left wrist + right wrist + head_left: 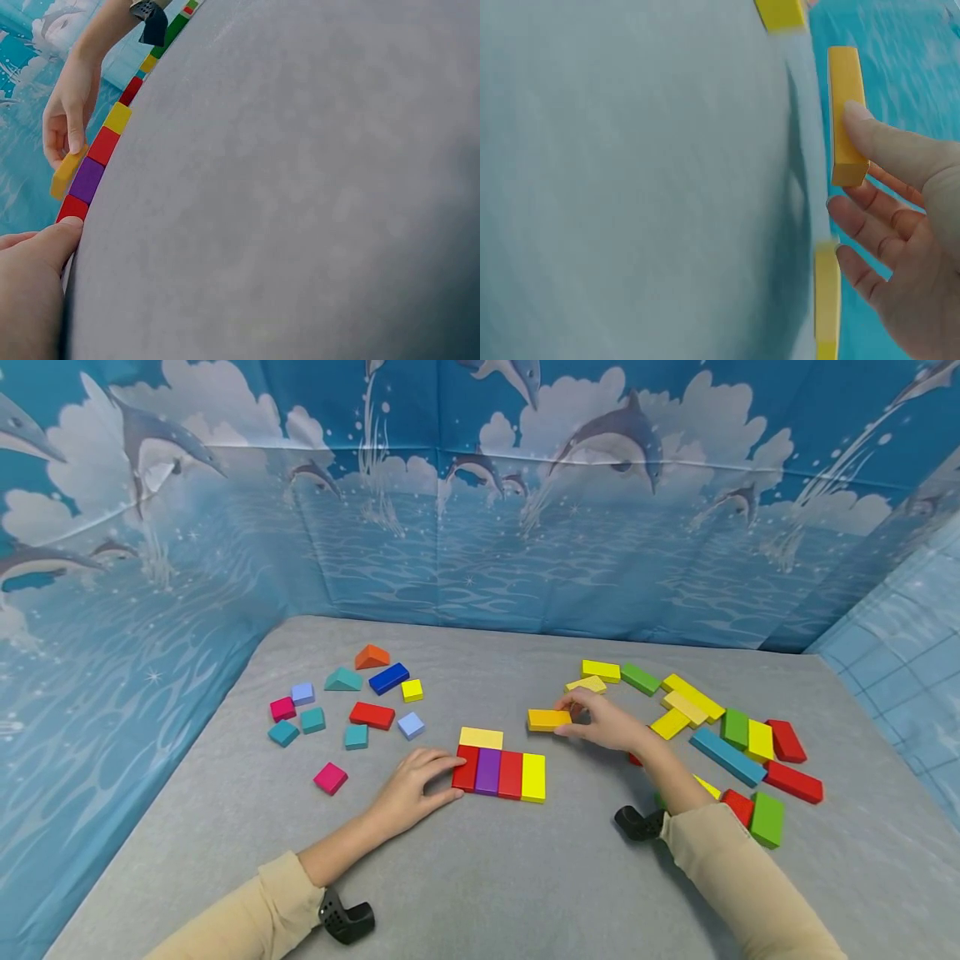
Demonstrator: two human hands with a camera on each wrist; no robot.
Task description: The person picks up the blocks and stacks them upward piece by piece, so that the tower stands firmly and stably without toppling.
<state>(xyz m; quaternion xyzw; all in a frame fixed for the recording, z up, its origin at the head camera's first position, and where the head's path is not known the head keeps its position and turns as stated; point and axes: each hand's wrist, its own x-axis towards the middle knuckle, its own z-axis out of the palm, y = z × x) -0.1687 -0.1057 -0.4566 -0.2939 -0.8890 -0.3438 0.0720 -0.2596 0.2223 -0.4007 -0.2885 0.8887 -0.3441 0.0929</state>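
Note:
My right hand [600,722] pinches an orange-yellow rectangular block [547,720] by its right end, thumb against one face in the right wrist view. The block is held above the table, up and right of a row of blocks. That row has a red block [466,768], a purple block [487,772], a second red block [511,775] and a yellow block [533,777] side by side. Along the row's far left edge lies a pale yellow block [482,738]. My left hand [408,793] rests its thumb and index finger against the leftmost red block.
Loose small blocks, including a dark blue block [389,678] and a magenta block [330,778], lie to the left. On the right are several longer blocks, among them a blue block [727,757] and a green block [767,819]. A dolphin-print curtain [480,568] hangs behind the table.

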